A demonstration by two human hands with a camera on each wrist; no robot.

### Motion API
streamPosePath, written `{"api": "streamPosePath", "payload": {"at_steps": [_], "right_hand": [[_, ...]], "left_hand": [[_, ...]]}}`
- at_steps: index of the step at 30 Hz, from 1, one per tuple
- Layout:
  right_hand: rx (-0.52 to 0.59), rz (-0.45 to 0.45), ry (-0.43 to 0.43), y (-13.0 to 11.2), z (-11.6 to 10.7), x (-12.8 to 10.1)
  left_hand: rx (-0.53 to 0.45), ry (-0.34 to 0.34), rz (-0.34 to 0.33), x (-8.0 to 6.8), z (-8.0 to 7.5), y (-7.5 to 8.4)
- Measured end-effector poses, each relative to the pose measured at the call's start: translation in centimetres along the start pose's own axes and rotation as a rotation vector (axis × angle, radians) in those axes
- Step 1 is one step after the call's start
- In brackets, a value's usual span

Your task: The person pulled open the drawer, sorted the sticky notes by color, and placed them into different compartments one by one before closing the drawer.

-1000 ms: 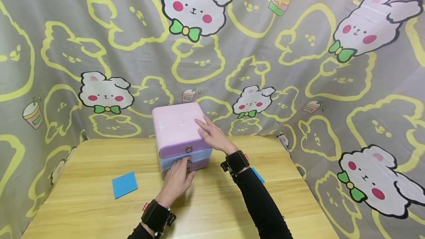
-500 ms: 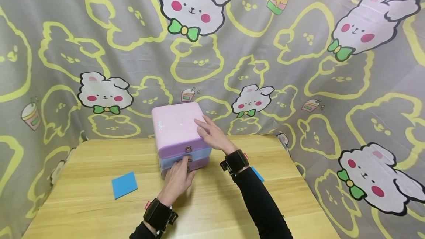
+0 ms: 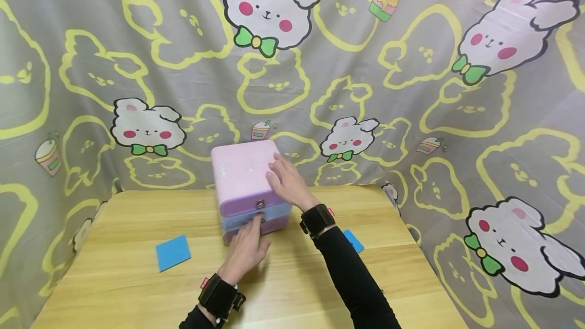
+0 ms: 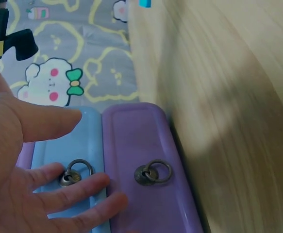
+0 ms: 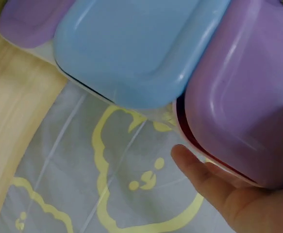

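A small pink drawer box (image 3: pixel 242 171) stands at the back of the table, its drawers stacked purple, blue, purple. My left hand (image 3: pixel 242 250) is at the box's front, fingers fairly straight over the blue drawer (image 4: pixel 85 133) near its metal ring pull (image 4: pixel 85 165). Beside it in the left wrist view, the bottom purple drawer (image 4: pixel 134 136) has a ring pull of its own. My right hand (image 3: pixel 290 182) rests against the top right edge of the box with its fingers extended. In the right wrist view a thin dark gap borders the top purple drawer (image 5: pixel 248 97).
One blue square (image 3: pixel 172 253) lies on the wooden table (image 3: pixel 114 288) left of the box. Another blue piece (image 3: pixel 353 240) lies to the right, partly behind my right forearm. A grey patterned curtain (image 3: pixel 201 80) hangs behind the table and along its sides.
My right hand has shifted slightly left along the box's top edge, and more of the right blue piece shows. My left fingers have straightened a little at the drawer front.
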State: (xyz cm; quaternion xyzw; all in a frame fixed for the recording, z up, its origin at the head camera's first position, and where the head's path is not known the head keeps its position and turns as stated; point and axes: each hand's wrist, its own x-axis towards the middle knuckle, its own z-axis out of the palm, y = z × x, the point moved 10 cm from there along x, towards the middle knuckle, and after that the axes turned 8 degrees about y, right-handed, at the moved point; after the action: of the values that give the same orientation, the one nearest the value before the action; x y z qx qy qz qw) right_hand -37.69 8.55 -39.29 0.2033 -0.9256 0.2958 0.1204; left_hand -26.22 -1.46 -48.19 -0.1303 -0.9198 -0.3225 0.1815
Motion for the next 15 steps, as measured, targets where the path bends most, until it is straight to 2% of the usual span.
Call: {"api": "streamPosePath", "payload": {"at_steps": [8,15], "right_hand": [[0.013,0.003,-0.023,0.1,-0.1,0.1],[-0.043,-0.044,-0.057,-0.4,0.2,-0.2]], "left_hand": [[0.025,-0.033,0.0,-0.8,0.3,0.1],[0.055,-0.077,-0.003,-1.7,1.0,0.0]]}}
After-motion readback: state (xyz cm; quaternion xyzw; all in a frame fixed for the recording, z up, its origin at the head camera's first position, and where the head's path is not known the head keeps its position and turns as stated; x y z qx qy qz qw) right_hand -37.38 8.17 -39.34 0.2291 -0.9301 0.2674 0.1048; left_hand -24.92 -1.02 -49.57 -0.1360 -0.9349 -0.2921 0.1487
